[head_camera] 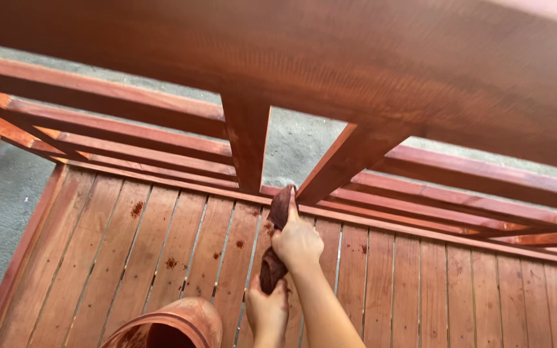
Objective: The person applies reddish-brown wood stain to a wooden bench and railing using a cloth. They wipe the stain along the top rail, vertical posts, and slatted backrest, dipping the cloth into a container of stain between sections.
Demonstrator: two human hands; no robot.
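My right hand (pixel 298 243) grips the upper part of a dark, stain-soaked rag (pixel 281 207) and presses its top end against the bottom rail (pixel 330 214), between two upright balusters (pixel 247 145). Lower down, my left hand (pixel 265 312) pinches the rag's lower end, so the cloth runs taut between both hands. The wide top rail (pixel 356 64) of the red-brown wooden railing crosses above the hands, close to the camera and blurred.
Red-brown deck boards (pixel 162 238) with darker stain drips lie under the hands. A round stain-coated container (pixel 175 322) stands at the bottom edge, left of my left hand. Grey concrete ground (pixel 1 200) shows beyond the railing and at left.
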